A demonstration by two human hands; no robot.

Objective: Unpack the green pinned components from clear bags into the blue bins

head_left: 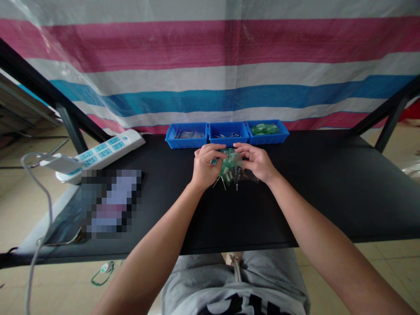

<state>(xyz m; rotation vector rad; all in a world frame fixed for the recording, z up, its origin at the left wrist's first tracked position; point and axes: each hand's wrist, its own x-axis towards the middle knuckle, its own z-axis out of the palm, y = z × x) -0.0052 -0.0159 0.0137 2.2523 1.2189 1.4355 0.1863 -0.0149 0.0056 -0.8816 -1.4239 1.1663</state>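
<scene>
There it was, dead centre of the frame: my left hand (pixel 205 168) and my right hand (pixel 256 162) met just above the black table (pixel 328 188), both clamped on one small clear bag (pixel 230 167). Left fingers curled tight around the bag's left edge, right fingers pinched down on its upper right corner, so neither hand was open, and the bag was stretched between the two. Inside it showed green pieces, and thin metal pins (pixel 225 180) poked down out of its lower side towards the tabletop; whether they touched it, I could not tell. Just above my knuckles, at the table's far edge, three blue trays stood side by side, touching: the left tray (pixel 185 143) with something pale and hard to make out, the middle tray (pixel 229 141) with more metal pins, the right tray (pixel 269 139) with a heap of green parts (pixel 264 128). Over in the left of the frame a white power strip (pixel 105 152) lay slanted on the table, well apart from my hands. Behind everything hung a striped tarp (pixel 210 65), pink, white and blue.
</scene>
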